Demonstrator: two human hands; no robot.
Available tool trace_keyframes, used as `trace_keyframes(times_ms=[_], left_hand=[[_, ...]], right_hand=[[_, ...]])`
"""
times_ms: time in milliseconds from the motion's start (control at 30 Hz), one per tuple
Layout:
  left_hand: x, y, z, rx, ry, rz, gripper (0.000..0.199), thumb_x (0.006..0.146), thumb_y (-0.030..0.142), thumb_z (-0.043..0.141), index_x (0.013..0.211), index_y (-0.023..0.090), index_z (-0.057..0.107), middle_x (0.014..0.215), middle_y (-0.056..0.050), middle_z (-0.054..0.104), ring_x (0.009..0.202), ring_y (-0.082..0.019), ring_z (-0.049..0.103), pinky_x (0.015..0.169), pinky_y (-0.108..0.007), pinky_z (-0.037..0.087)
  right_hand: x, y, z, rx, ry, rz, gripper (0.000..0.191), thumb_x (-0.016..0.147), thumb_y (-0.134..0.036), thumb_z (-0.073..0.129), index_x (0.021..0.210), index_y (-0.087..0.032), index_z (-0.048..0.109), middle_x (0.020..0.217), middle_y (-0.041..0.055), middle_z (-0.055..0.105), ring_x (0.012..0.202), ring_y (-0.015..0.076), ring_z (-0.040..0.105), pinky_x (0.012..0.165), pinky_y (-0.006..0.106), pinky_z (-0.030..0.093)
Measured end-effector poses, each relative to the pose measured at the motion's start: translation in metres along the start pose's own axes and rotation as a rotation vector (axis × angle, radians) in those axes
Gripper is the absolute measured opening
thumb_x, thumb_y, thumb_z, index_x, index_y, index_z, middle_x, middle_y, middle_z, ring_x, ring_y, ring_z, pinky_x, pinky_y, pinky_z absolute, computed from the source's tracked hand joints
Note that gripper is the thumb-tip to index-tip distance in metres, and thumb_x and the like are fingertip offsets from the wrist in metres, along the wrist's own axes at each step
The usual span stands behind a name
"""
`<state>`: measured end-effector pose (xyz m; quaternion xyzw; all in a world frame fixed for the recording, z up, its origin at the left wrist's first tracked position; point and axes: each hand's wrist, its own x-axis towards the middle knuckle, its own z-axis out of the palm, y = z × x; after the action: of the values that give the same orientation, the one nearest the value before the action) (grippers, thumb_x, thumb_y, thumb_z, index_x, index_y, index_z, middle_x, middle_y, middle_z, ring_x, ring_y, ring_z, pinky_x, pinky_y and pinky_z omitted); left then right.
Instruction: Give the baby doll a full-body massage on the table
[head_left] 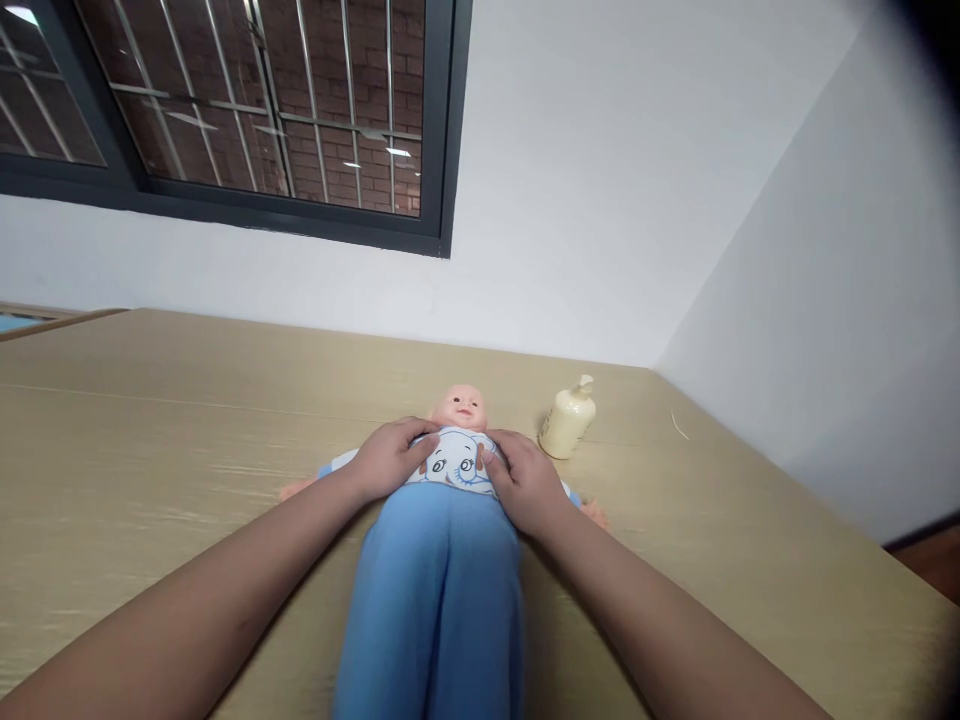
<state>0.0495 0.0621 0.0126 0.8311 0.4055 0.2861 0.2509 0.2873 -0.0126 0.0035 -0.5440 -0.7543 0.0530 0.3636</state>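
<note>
A baby doll [465, 408] lies on its back, head toward the wall. It wears a white and blue shirt [453, 462] with a cartoon face printed on it and blue pants [442, 590], whose lower ends run out of view. My left hand [394, 458] rests on the doll's shoulder and upper chest at the left, fingers laid flat and thumb apart. On the opposite shoulder lies my right hand [529, 480], its thumb also spread from the fingers on the shirt. The doll's arms stretch out sideways past my wrists, with both small hands showing.
A cream pump bottle [568, 422] stands right of the doll's head on the tan tabletop [187, 420]. A thin pale strand [679, 425] lies farther right. White walls [555, 200] meet behind the table, and a barred window [300, 110] is at the upper left.
</note>
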Motion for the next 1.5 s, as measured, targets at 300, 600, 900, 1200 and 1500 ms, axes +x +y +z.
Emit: trace_keyframes(times_ms=[300, 600, 900, 1200, 1500], left_hand=[[0.0, -0.002, 0.002, -0.036, 0.017, -0.018, 0.038, 0.099, 0.048, 0.046, 0.117, 0.022, 0.067, 0.11, -0.004, 0.075, 0.1, -0.025, 0.068, 0.086, -0.035, 0.051], [0.0, -0.01, 0.004, -0.004, 0.014, 0.071, 0.04, 0.101, 0.046, 0.044, 0.12, 0.022, 0.07, 0.112, -0.005, 0.075, 0.103, -0.024, 0.069, 0.09, -0.034, 0.05], [0.0, -0.013, 0.006, -0.015, 0.024, 0.168, 0.041, 0.103, 0.042, 0.041, 0.124, 0.02, 0.069, 0.115, -0.007, 0.074, 0.106, -0.024, 0.069, 0.095, -0.035, 0.05], [-0.004, -0.009, 0.006, -0.001, 0.059, 0.132, 0.039, 0.101, 0.04, 0.045, 0.124, 0.023, 0.07, 0.121, -0.005, 0.073, 0.111, -0.024, 0.068, 0.097, -0.035, 0.049], [-0.001, -0.007, 0.008, 0.005, 0.084, 0.094, 0.039, 0.1, 0.044, 0.045, 0.12, 0.023, 0.072, 0.119, -0.006, 0.074, 0.11, -0.025, 0.068, 0.097, -0.036, 0.051]], right_hand=[[-0.029, -0.068, -0.007, 0.153, -0.183, -0.563, 0.046, 0.089, -0.047, 0.062, 0.127, -0.021, 0.063, 0.131, 0.009, 0.068, 0.124, 0.026, 0.06, 0.116, 0.045, 0.037], [-0.036, -0.078, 0.0, 0.11, -0.297, -0.522, 0.057, 0.094, -0.055, 0.055, 0.137, -0.019, 0.057, 0.141, 0.0086, 0.062, 0.142, 0.0253, 0.046, 0.121, 0.041, 0.031], [-0.009, -0.04, -0.006, -0.049, -0.358, -0.318, 0.067, 0.097, -0.057, 0.053, 0.152, -0.021, 0.042, 0.159, 0.0098, 0.043, 0.15, 0.0314, 0.033, 0.125, 0.055, 0.021], [-0.002, -0.02, -0.006, -0.065, -0.256, -0.164, 0.059, 0.099, -0.056, 0.049, 0.148, -0.023, 0.048, 0.155, 0.0101, 0.048, 0.144, 0.0296, 0.04, 0.119, 0.051, 0.033], [0.006, 0.005, -0.009, -0.164, -0.257, 0.161, 0.049, 0.107, -0.05, 0.025, 0.115, -0.022, 0.064, 0.107, 0.0091, 0.072, 0.098, 0.0232, 0.066, 0.079, 0.033, 0.046]])
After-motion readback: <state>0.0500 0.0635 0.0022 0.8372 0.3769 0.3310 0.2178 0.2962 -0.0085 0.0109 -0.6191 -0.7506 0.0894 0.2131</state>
